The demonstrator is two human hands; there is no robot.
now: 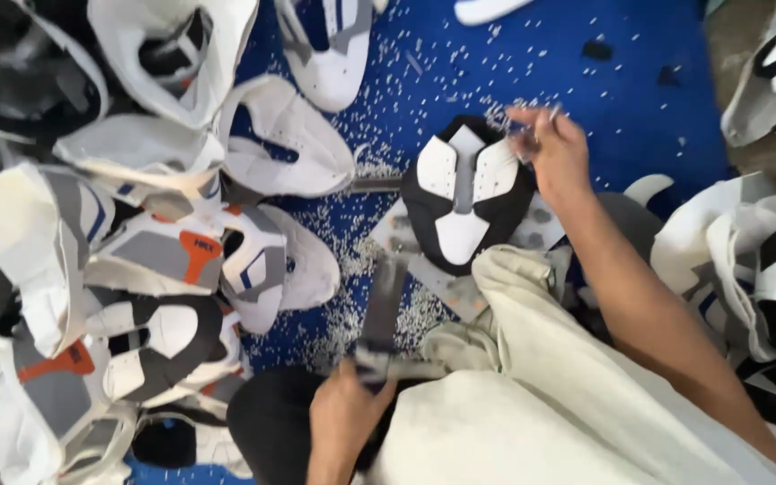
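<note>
Just beside the black-and-white shoe upper (pixel 466 193), the right hand (pixel 557 151) fingers (pixel 532 121) pinch its edge together.

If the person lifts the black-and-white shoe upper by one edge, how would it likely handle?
The black-and-white shoe upper lies flat in thin stitched panels, so it would probably flop and feel light. It has no sole or rounded body, so rolling seems unlikely. The right hand hovers at its edge.
</note>
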